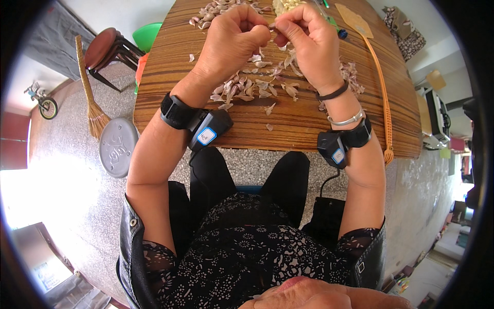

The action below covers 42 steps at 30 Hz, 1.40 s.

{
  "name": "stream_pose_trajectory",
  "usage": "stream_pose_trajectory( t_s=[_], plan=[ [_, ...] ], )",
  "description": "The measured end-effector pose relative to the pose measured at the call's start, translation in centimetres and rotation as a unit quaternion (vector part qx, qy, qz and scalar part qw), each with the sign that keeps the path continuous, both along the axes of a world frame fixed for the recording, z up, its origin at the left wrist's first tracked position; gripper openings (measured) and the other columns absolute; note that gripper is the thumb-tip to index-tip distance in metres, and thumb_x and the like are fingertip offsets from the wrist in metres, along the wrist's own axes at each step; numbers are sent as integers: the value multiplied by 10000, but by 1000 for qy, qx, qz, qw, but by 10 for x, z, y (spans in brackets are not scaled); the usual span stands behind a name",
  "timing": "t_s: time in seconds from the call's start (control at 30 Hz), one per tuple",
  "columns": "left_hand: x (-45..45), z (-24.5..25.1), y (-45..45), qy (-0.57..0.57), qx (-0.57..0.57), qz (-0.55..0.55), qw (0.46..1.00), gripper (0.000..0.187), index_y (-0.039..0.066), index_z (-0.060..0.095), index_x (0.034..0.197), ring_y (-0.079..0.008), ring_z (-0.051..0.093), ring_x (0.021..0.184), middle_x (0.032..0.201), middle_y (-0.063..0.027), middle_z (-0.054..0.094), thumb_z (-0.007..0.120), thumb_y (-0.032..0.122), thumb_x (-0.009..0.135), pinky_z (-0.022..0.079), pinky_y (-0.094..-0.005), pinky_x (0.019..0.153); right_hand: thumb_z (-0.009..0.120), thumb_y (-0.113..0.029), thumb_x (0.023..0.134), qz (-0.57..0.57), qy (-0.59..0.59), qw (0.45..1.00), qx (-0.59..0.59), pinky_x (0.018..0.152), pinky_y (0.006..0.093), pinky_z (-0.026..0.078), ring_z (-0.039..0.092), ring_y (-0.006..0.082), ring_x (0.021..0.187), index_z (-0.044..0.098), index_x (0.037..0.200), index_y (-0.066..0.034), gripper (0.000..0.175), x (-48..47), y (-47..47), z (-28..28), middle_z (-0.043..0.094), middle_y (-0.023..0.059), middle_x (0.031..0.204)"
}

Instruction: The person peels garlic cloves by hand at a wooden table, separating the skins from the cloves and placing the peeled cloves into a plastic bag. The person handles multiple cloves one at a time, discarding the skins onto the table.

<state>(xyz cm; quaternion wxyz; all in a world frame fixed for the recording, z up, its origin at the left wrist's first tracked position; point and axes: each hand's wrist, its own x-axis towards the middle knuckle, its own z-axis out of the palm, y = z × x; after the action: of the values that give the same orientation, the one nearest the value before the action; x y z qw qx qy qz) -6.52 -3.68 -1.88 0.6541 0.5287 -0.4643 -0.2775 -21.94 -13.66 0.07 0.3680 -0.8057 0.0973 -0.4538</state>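
Note:
Over the far part of the wooden table (270, 137), my left hand (237, 38) and my right hand (310, 44) meet fingertip to fingertip. Between them they pinch a small garlic clove (272, 26), mostly covered by the fingers. Unpeeled garlic cloves (208, 16) lie in a heap beyond my left hand. Pale peeled cloves (287, 5) sit behind my right hand, partly hidden. Papery garlic skins (239, 88) are scattered below the hands, and more skins (352, 75) lie right of my right wrist.
An orange fly swatter (380, 77) lies along the table's right side, its handle end overhanging the front edge. To the left are a straw broom (94, 112), stacked stools (102, 48), a grey round seat (118, 147) and a green plastic container (146, 36).

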Motion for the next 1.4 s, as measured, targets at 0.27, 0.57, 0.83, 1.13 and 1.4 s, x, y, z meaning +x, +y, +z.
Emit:
stream_pose_trajectory(
  t_s=[0.27,0.57,0.83,1.13,1.4],
  plan=[
    [-11,5,5,-92,-51,48,993,228,-13,697,1115,-106,697,739,877,-73,745,734,137,948,570,-244,650,645,-139,1027,131,1,958,256,684,240,542,669,112,755,633,980,-4,143,-6,-11,5,687,44,889],
    [-16,13,12,-370,-106,147,911,153,98,735,1034,-214,747,728,824,-74,752,743,176,904,599,-327,671,638,-91,1017,112,49,975,184,640,242,547,660,105,705,632,945,-3,114,-7,-9,14,682,38,794],
    [-16,12,13,-397,-91,136,903,140,88,721,997,-247,744,729,787,-95,739,746,173,888,592,-344,668,667,-51,981,22,101,993,51,598,227,501,616,80,676,641,910,1,92,-14,0,23,663,22,780],
    [-22,16,14,-420,-86,131,894,130,67,681,932,-256,724,682,731,-85,715,744,155,860,582,-360,646,686,-49,963,24,114,993,-3,601,257,501,628,106,680,656,934,15,76,-17,6,32,678,57,787],
    [-18,12,14,-293,0,117,949,74,46,676,911,-50,597,635,722,30,653,692,111,879,504,-234,599,666,-55,976,119,97,985,83,615,236,512,638,94,712,663,963,11,67,-13,-1,28,701,45,845]
  ],
)
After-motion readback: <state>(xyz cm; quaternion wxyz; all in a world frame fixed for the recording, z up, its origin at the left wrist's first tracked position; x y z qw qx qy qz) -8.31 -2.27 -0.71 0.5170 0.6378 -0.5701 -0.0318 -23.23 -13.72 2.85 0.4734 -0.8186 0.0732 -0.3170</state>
